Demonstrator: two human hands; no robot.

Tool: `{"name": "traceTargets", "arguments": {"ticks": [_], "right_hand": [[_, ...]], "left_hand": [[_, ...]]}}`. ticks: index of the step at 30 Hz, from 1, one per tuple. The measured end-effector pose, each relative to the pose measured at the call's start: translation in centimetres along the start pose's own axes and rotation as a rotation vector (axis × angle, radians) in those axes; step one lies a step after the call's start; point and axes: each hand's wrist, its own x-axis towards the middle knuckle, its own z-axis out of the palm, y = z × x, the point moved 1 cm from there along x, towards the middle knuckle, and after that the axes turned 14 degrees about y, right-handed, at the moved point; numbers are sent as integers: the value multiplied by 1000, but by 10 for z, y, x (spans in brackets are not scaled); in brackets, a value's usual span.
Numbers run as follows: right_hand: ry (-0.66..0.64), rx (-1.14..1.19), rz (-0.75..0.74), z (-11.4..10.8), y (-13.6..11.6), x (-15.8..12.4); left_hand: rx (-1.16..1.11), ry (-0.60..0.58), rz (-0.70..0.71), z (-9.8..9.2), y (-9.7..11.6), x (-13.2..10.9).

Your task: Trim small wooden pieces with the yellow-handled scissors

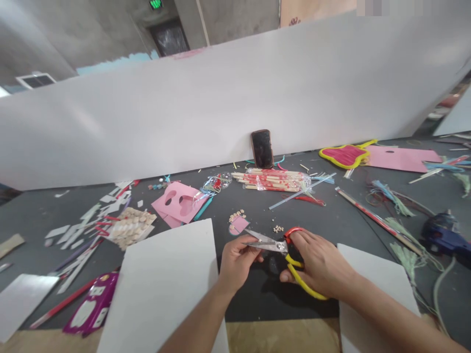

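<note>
My right hand point(320, 260) grips a pair of scissors point(281, 246) by its red and yellow handles, with the blades parted and pointing left. Between those blades are the fingertips of my left hand point(239, 257), pinched together; whatever they hold is too small or hidden to make out. Just beyond the blades lies a small pink paper piece point(239, 224) on a clear backing. Small pale beads point(237, 214) sit along its far edge, and a little pile of similar beads point(278, 229) lies to the right.
White boards point(172, 284) lie on both sides. Bundled sticks point(272, 180) and a leaning phone point(262, 148) stand at the back. Pink paper with cut-outs point(180, 202) is left; a blue glue gun point(447, 233), tassels point(406, 260) and a cord lie right. A white partition point(184, 113) closes the back.
</note>
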Motion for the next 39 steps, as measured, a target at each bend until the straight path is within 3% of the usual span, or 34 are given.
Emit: {"name": "traceTargets", "arguments": {"ticks": [16, 25, 39], "right_hand": [[-67, -119, -17, 2, 2, -6], [12, -100, 1, 3, 3, -2], [4, -11, -35, -1, 0, 2]], "left_hand": [[22, -19, -35, 1, -2, -2], [-21, 14, -45, 1, -1, 0], [-44, -97, -116, 0, -3, -1]]}}
